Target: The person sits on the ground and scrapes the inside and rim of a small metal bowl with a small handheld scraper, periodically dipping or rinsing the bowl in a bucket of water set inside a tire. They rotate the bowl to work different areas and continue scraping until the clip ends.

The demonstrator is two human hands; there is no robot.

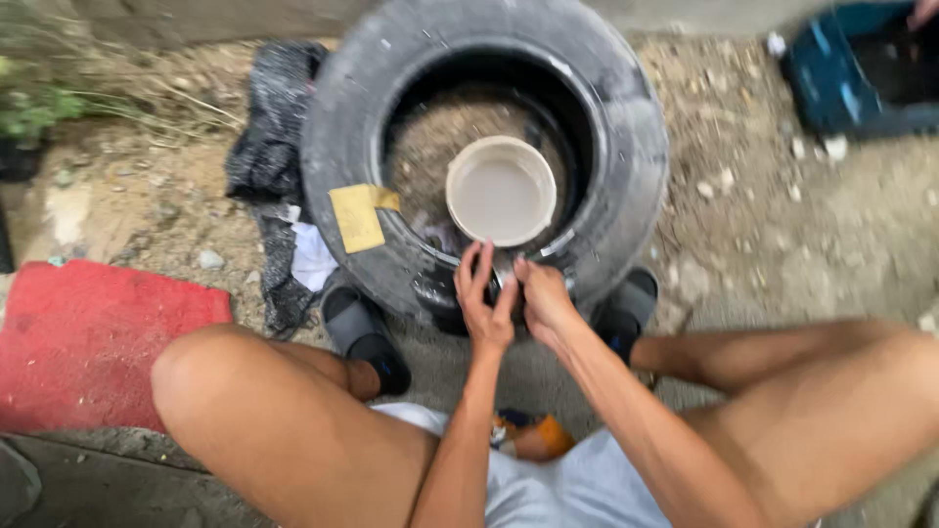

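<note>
Looking down past my bare knees, I see my left hand and right hand meeting at the near inner rim of a black tyre lying flat on the dirt in the upper middle of the frame. Both hands are curled narrow, fingertips pinching at something small on the rim; I cannot tell what it is. Just above them, inside the tyre's hole, sits a round beige bowl of cloudy water. A yellow patch lies on the tyre's left sidewall. A black bag lies left of the tyre, a red mat at lower left, a blue case at upper right.
</note>
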